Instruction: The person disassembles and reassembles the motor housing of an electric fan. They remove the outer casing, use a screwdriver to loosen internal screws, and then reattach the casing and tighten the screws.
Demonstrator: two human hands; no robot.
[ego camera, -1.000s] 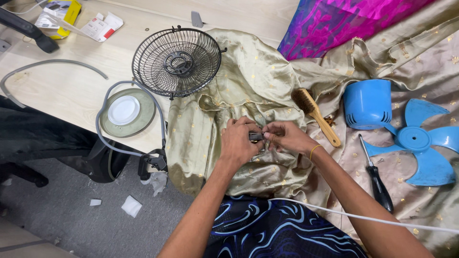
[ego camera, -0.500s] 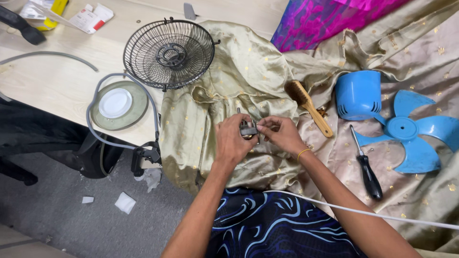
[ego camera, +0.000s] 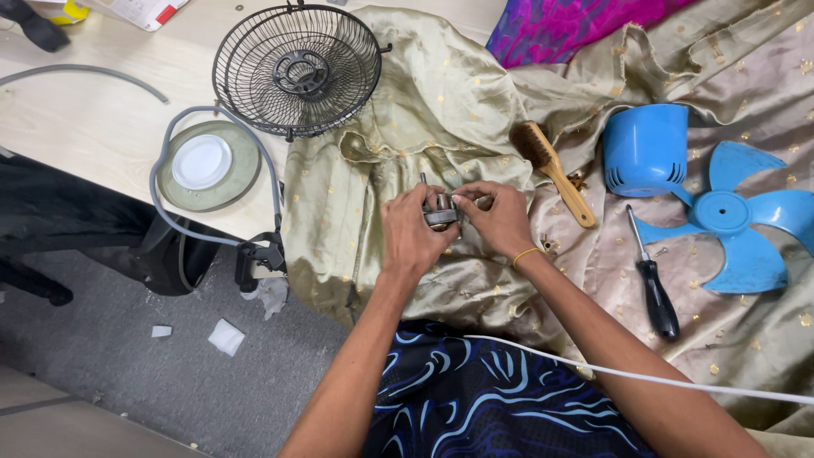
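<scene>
Both hands meet at frame centre over the gold cloth (ego camera: 407, 127) that covers the worktop (ego camera: 85, 127). Left hand (ego camera: 413, 231) is curled closed around a small metal motor part (ego camera: 440, 212), gripping it from the 9 o'clock side. Right hand (ego camera: 498, 219) pinches the same part from 3 o'clock, fingertips (ego camera: 462, 200) on its top edge. The part sits between the two hands, just above the cloth; detail is too small to tell what is being turned or pulled.

To do this step well, my read: keep the left hand as the steady clamp and let only the right fingertips work, and stay low over the cloth so any loose bit lands there rather than on the floor.

At 12 to 11 o'clock: black wire fan guard (ego camera: 297, 69). At 9 o'clock: round white-and-green base (ego camera: 208, 165) with a grey cable loop. At 2 o'clock: wooden brush (ego camera: 553, 170) and blue motor housing (ego camera: 646, 151). At 3 o'clock: blue fan blade (ego camera: 738, 222). At 4 o'clock: black-handled screwdriver (ego camera: 653, 284), within reach of the right hand. A white cord (ego camera: 661, 380) crosses the right forearm.
</scene>
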